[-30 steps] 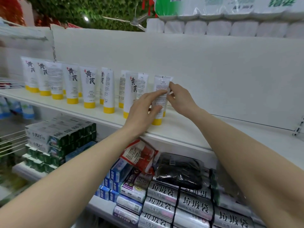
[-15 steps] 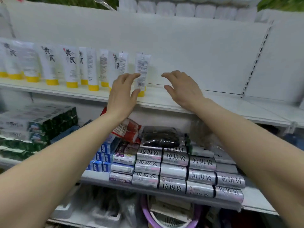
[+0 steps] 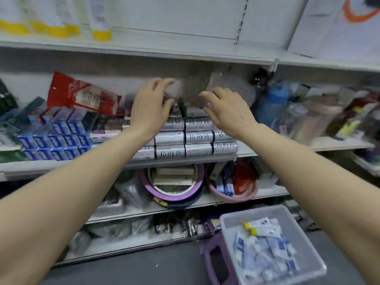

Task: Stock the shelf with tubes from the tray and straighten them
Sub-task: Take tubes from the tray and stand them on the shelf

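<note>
- Head view: the left hand [image 3: 151, 109] and the right hand [image 3: 227, 111] are both in the air in front of the middle shelf, near each other but apart. The fingers of both are loosely spread and hold nothing.
- On the top shelf [image 3: 164, 51] stand white tubes with yellow caps [image 3: 98, 21], upright in a row at the left; only their lower parts show.
- Low at the right, a clear tray [image 3: 304, 229] rests on a purple stool [image 3: 211, 262]. It holds a loose pile of blue and white tubes [image 3: 265, 256], lying flat.
- Behind the hands are stacked silver packs [image 3: 198, 137], with blue boxes [image 3: 59, 138] to the left.
</note>
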A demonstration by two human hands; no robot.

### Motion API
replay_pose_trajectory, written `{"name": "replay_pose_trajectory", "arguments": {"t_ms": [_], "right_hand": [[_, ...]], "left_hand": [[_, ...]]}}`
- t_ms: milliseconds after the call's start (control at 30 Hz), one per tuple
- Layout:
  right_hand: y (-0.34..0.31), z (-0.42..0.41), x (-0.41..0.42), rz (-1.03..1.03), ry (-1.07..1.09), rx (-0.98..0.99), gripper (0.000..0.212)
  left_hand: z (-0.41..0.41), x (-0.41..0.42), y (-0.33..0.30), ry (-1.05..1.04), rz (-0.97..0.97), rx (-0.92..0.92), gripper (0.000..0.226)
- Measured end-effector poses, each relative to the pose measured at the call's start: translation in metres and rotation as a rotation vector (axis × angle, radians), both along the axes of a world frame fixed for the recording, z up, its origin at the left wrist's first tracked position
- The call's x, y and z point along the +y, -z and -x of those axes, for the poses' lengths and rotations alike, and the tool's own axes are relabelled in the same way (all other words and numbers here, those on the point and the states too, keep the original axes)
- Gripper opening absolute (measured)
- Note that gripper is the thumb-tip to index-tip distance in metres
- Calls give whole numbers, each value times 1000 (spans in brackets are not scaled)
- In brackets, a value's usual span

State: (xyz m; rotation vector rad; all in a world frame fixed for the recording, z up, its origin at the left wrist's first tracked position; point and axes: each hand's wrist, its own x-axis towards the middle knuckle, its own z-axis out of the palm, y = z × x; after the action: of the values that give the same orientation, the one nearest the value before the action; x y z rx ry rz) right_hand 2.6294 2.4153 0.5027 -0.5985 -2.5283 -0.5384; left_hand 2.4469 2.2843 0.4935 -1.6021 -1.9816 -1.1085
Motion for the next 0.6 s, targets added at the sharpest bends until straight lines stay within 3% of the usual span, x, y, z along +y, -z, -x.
{"name": "replay_pose_trajectory", "arguments": {"t_ms": [300, 600], "right_hand": [[135, -150, 30, 230, 234, -44, 41], [283, -311, 78, 590, 437, -74, 37]], "left_hand": [[-116, 64, 117, 240, 234, -26, 42], [-255, 143, 251, 393, 531, -112, 45]]}}
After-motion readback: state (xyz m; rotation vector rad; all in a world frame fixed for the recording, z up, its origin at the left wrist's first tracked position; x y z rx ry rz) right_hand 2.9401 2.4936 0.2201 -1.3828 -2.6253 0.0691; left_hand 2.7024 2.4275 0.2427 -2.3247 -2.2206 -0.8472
